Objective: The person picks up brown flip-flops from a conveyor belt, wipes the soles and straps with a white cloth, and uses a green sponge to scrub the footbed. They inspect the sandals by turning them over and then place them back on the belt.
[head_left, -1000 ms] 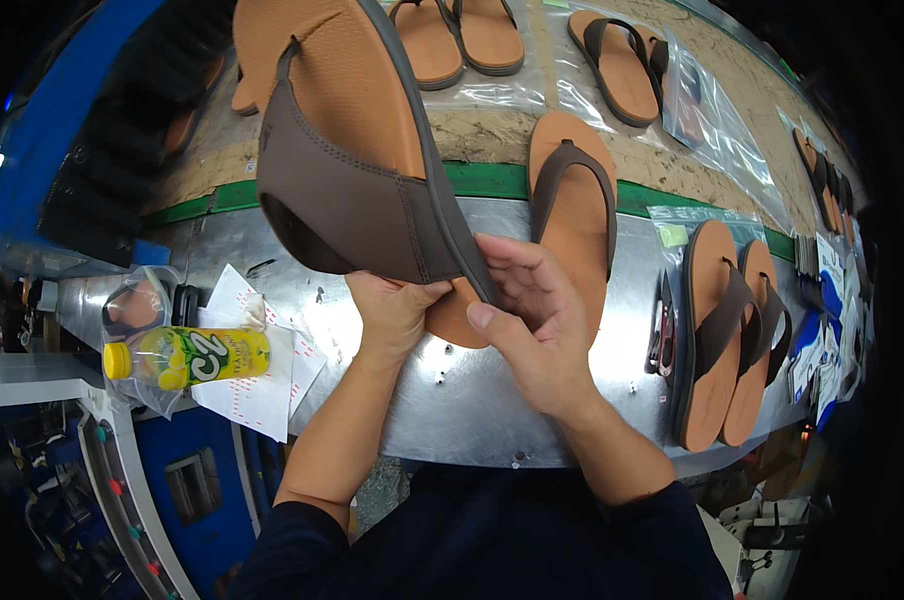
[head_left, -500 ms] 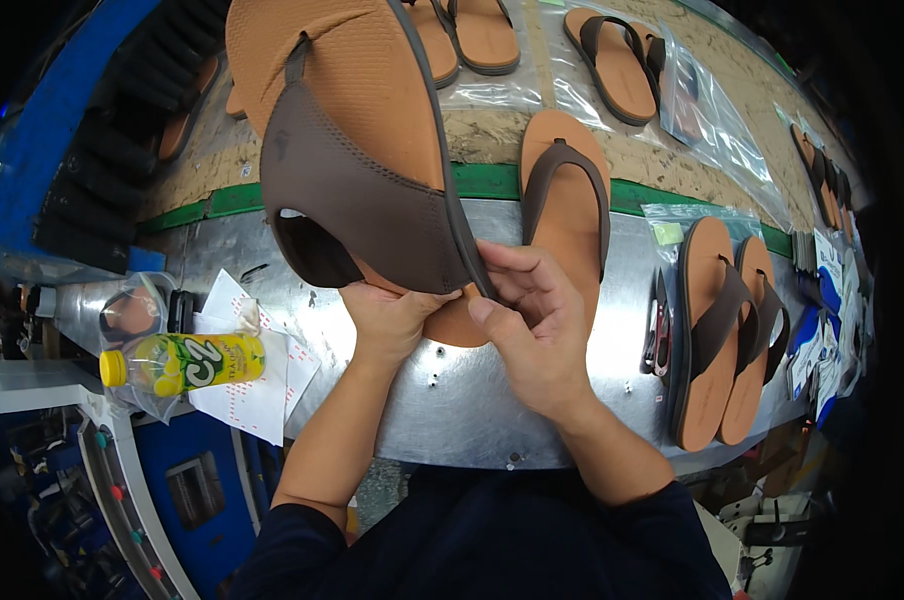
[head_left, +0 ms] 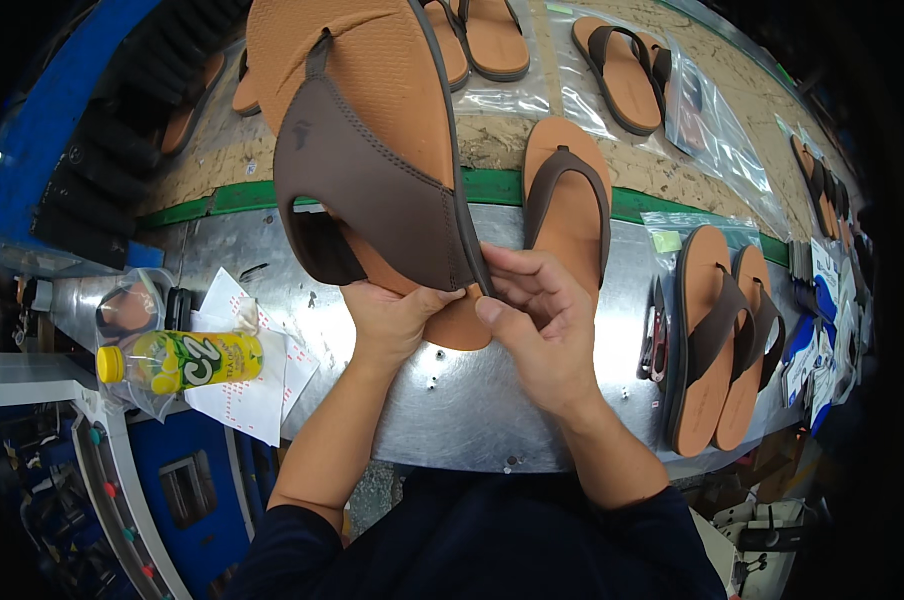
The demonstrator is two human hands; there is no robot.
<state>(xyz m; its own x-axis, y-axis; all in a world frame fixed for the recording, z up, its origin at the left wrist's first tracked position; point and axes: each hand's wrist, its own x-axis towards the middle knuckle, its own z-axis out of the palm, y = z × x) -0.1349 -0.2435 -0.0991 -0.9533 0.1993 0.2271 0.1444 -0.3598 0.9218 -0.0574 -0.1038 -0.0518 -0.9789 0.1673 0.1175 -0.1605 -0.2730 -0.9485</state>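
A large flip-flop (head_left: pixel 367 195) with a tan footbed and a wide dark brown strap is tilted up close in front of me. My left hand (head_left: pixel 390 322) grips it from below, thumb near where the strap meets the sole edge. At that same edge, the thumb and fingers of my right hand (head_left: pixel 544 325) pinch the rim of the sole. Behind my right hand, a matching flip-flop (head_left: pixel 564 225) lies on the metal table (head_left: pixel 452 420), partly hidden. A pair of flip-flops (head_left: pixel 705 385) rests further right, beside small dark-red-handled thread snips (head_left: pixel 656 335).
At the left, a yellow-capped bottle (head_left: pixel 184 362) lies on its side over printed paper sheets (head_left: pixel 247 410) and a clear bag. Beyond a green strip (head_left: pixel 487 184), more flip-flops (head_left: pixel 620 80) and clear plastic bags (head_left: pixel 717 135) cover a worn brown surface. Blue-and-white tags (head_left: pixel 817 330) are piled far right.
The held flip-flop has shifted slightly right and turned a little in my grip. Both hands stay at nearly the same place on it.
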